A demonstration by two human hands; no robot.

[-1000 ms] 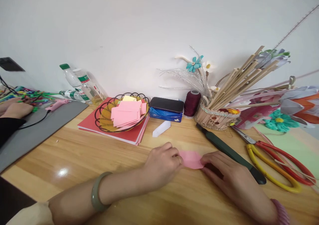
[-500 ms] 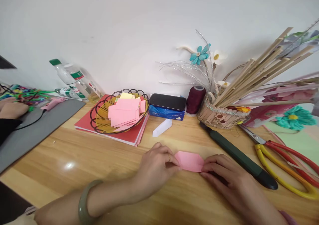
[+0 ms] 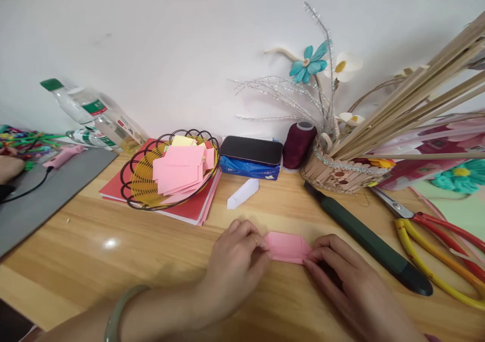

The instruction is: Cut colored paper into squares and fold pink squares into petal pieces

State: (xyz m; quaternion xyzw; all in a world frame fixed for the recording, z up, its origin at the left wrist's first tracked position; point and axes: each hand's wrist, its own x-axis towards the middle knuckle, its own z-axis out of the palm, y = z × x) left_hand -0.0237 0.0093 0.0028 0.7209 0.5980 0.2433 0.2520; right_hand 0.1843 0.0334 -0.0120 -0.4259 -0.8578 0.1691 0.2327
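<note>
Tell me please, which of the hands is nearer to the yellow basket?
Left. The left hand is in front of the basket, slightly to its right; the right hand is farther right.

The wooden table (image 3: 151, 251) bears a wicker basket (image 3: 146, 180) on red and pink sheets (image 3: 113, 185). Right of the basket lie a tissue pack (image 3: 246, 167) and, nearer the viewer, a folded white paper (image 3: 243, 193). Farther right of the basket are a maroon thread spool (image 3: 299, 145), a stick-walled holder (image 3: 333, 173), a dark green tool (image 3: 367, 236) and scissors (image 3: 413, 215). Left of the basket is a gray mat (image 3: 64, 185).
</note>
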